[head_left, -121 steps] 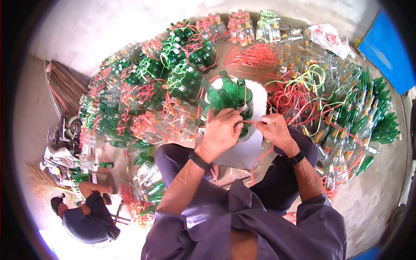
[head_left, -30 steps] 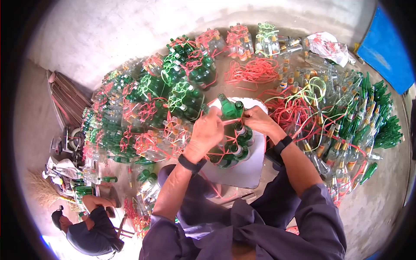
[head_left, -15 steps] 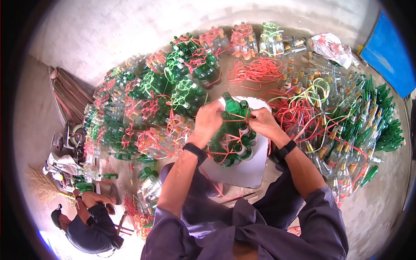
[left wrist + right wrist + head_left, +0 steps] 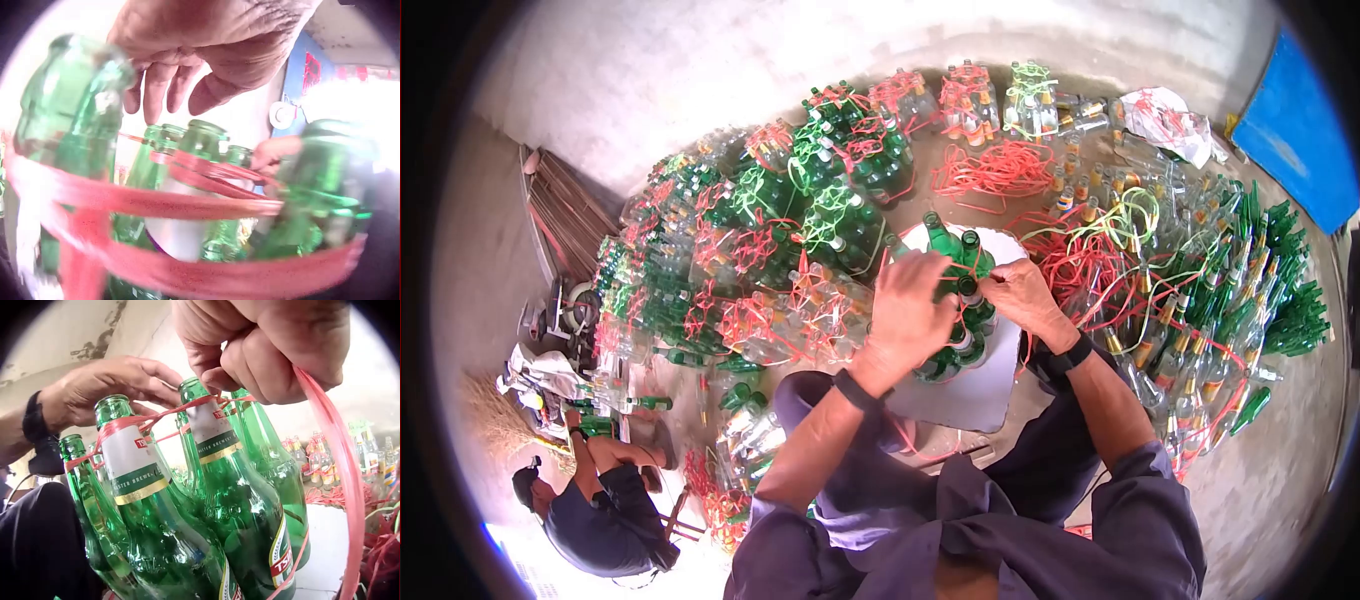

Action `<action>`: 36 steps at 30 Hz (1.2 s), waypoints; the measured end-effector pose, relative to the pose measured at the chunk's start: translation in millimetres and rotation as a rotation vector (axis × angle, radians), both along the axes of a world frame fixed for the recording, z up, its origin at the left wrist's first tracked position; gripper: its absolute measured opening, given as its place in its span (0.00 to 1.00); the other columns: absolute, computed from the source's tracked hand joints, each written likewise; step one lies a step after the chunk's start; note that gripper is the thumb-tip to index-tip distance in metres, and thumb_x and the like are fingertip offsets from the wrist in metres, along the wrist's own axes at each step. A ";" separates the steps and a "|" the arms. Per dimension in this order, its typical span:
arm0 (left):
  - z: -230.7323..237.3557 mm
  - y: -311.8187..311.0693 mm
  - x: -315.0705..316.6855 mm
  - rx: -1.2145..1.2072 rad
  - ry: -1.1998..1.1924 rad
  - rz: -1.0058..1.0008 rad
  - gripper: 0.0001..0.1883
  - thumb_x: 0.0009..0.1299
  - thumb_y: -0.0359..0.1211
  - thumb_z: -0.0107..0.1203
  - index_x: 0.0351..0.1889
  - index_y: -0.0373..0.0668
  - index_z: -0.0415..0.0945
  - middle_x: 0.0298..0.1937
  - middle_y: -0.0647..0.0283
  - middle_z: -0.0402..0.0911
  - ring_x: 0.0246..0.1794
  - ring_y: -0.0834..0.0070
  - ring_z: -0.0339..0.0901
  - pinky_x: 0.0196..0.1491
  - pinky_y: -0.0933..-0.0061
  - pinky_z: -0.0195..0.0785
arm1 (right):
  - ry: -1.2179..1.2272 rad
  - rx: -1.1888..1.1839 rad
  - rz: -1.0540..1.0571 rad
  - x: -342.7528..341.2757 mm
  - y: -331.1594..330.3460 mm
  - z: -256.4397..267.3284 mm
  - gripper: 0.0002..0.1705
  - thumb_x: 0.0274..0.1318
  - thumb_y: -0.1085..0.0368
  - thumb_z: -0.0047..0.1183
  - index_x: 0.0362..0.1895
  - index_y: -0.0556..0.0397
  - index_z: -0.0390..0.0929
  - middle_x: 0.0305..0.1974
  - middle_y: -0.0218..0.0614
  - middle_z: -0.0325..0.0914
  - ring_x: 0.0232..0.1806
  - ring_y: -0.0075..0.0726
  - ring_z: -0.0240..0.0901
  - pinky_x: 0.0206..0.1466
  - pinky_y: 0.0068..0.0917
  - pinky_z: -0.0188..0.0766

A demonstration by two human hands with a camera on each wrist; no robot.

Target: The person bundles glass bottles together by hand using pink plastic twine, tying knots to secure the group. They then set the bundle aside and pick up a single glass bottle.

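A bundle of green glass bottles (image 4: 244,494) stands upright in the middle, with red plastic strap (image 4: 156,206) wound around and between the necks. My right hand (image 4: 1025,298) is at the right side of the necks, its thumb and fingers pinching the strap. A loose length of that strap (image 4: 340,462) hangs from the curled fingers in the right wrist view. Over the left part of the bundle is my left hand (image 4: 908,312), fingers spread and bent downward, holding nothing. In the left wrist view, its fingertips (image 4: 152,109) hover just over the bottle mouths.
Under the bundle is a white board (image 4: 975,400) in front of my knees. Tied bottle bundles (image 4: 840,215) crowd the left and back. Red strap lies in a heap (image 4: 995,170) behind; tangled strap (image 4: 1090,255) and loose bottles (image 4: 1190,380) fill the right. Another person (image 4: 605,510) sits at lower left.
Four seconds ago both hands stretched the strap at the bundle's near side. Since half a second ago, my left hand has left the strap and moved right and nearer over the necks; the right still pinches.
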State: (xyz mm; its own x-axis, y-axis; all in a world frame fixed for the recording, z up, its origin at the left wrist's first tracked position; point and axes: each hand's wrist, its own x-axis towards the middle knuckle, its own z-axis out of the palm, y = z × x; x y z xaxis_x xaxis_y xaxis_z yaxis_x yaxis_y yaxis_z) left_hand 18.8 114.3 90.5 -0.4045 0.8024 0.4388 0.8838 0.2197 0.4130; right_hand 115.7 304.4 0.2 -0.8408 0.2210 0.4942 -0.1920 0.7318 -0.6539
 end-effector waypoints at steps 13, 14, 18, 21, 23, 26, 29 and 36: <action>-30.8 18.1 33.1 -0.220 0.202 0.110 0.25 0.66 0.27 0.54 0.63 0.46 0.72 0.67 0.58 0.76 0.74 0.47 0.65 0.60 0.25 0.60 | -0.118 -0.184 0.020 9.4 3.6 13.1 0.11 0.51 0.66 0.56 0.21 0.59 0.72 0.19 0.45 0.69 0.18 0.38 0.67 0.24 0.36 0.62; -32.3 18.2 32.6 -0.223 0.199 0.110 0.25 0.66 0.27 0.54 0.63 0.46 0.72 0.67 0.58 0.76 0.74 0.47 0.65 0.60 0.25 0.60 | -0.121 -0.186 0.020 12.0 4.8 17.6 0.11 0.51 0.66 0.56 0.21 0.59 0.72 0.19 0.45 0.69 0.18 0.38 0.67 0.24 0.36 0.62; -34.3 18.2 30.2 -0.240 0.217 0.127 0.26 0.64 0.28 0.55 0.62 0.48 0.72 0.65 0.62 0.77 0.73 0.53 0.68 0.57 0.30 0.60 | -0.171 -0.465 0.008 14.2 5.8 22.3 0.12 0.51 0.70 0.56 0.19 0.62 0.72 0.15 0.35 0.62 0.18 0.22 0.57 0.22 0.30 0.56; -31.4 18.1 31.0 -0.252 0.233 0.141 0.26 0.63 0.29 0.57 0.62 0.50 0.73 0.64 0.63 0.78 0.73 0.58 0.68 0.55 0.35 0.60 | -0.222 -0.575 -0.030 16.9 7.4 23.4 0.11 0.51 0.73 0.57 0.17 0.62 0.73 0.15 0.24 0.62 0.20 0.14 0.54 0.21 0.25 0.53; -31.5 19.0 30.6 -0.262 0.226 0.146 0.26 0.62 0.28 0.57 0.62 0.51 0.73 0.64 0.64 0.78 0.73 0.59 0.68 0.55 0.35 0.61 | -0.237 -0.574 -0.034 18.4 7.3 27.8 0.11 0.51 0.73 0.57 0.18 0.63 0.74 0.15 0.24 0.63 0.20 0.14 0.54 0.21 0.25 0.52; -35.1 18.2 29.0 -0.254 0.216 0.162 0.27 0.62 0.28 0.57 0.62 0.53 0.74 0.64 0.65 0.78 0.73 0.60 0.68 0.54 0.35 0.62 | -0.152 -0.419 -0.013 21.8 9.6 26.6 0.12 0.52 0.71 0.58 0.19 0.63 0.75 0.15 0.23 0.63 0.20 0.14 0.55 0.21 0.25 0.52; -36.0 16.9 28.1 -0.232 0.208 0.166 0.28 0.62 0.28 0.57 0.62 0.55 0.74 0.64 0.66 0.78 0.73 0.61 0.69 0.54 0.35 0.62 | -0.209 -0.498 -0.054 24.2 10.4 25.4 0.14 0.54 0.70 0.59 0.19 0.64 0.75 0.15 0.25 0.63 0.20 0.15 0.56 0.21 0.26 0.53; -31.0 15.6 30.7 -0.217 0.185 0.179 0.24 0.65 0.28 0.54 0.61 0.54 0.75 0.64 0.56 0.79 0.73 0.61 0.69 0.53 0.33 0.64 | -0.231 -0.487 -0.057 32.1 10.7 38.7 0.15 0.55 0.69 0.60 0.20 0.66 0.74 0.15 0.28 0.62 0.20 0.16 0.55 0.22 0.28 0.55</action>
